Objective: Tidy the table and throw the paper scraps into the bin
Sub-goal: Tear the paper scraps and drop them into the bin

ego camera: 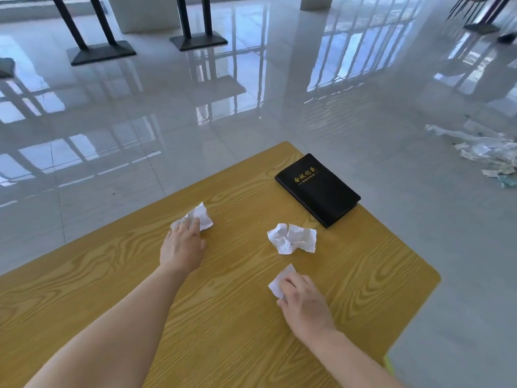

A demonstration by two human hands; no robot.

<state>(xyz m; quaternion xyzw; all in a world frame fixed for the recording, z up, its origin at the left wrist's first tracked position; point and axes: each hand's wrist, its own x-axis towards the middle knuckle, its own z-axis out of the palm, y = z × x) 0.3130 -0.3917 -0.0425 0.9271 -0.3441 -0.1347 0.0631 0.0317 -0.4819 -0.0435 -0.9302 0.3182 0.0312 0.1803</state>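
Observation:
Three crumpled white paper scraps lie on the yellow wood-grain table [223, 317]. My left hand [183, 245] rests on the left paper scrap [202, 215], fingers curled over its near edge. My right hand [303, 301] covers the near paper scrap [279, 281], fingers closing on it. The middle paper scrap [292, 238] lies untouched between the hands and the notebook. No bin is in view.
A black notebook [317, 189] with gold lettering lies near the table's far right edge. Torn paper and plastic litter [486, 152] is scattered on the glossy tiled floor at right. Black table bases [102, 53] stand far back.

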